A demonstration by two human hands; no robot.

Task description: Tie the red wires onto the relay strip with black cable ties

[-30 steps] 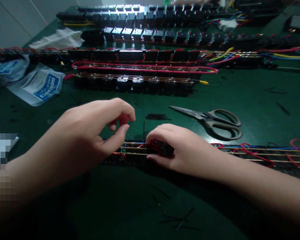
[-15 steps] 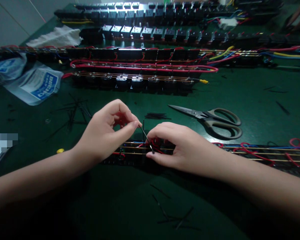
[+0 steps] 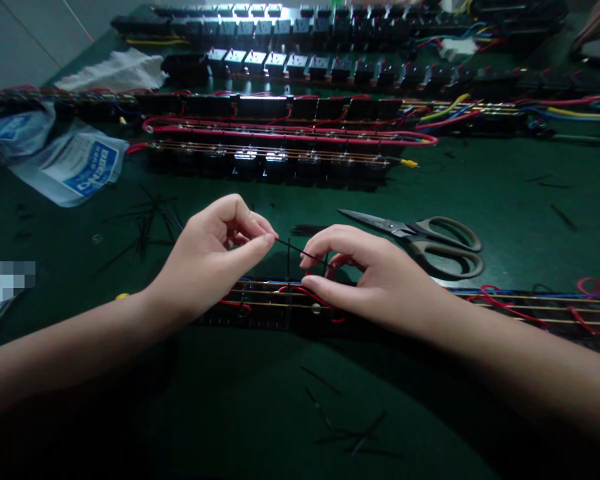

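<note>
My left hand point(image 3: 230, 253) pinches one end of a thin black cable tie point(image 3: 293, 247) between thumb and forefinger. The tie slants down to the right, its far end at the fingers of my right hand point(image 3: 360, 267). That hand is half curled, thumb and forefinger apart, over a long black strip assembly point(image 3: 265, 307) with brass rods and red wires. Another cable tie point(image 3: 289, 263) stands upright from the assembly between my hands. Behind my right hand lies a small bundle of black ties point(image 3: 305, 230), partly covered. Scissors point(image 3: 399, 229) lie beyond it, blades pointing left.
Loose black ties lie at the left point(image 3: 150, 220) and on the near tabletop point(image 3: 350, 433). Similar wired assemblies point(image 3: 280, 157) run across the back. Plastic bags point(image 3: 75, 167) lie at left. Another person's hand point(image 3: 597, 27) shows at top right.
My right hand has lifted slightly, its thumb and forefinger parting from the lower end of the cable tie. The tie has swung from steep to flatter. My left hand keeps its pinch.
</note>
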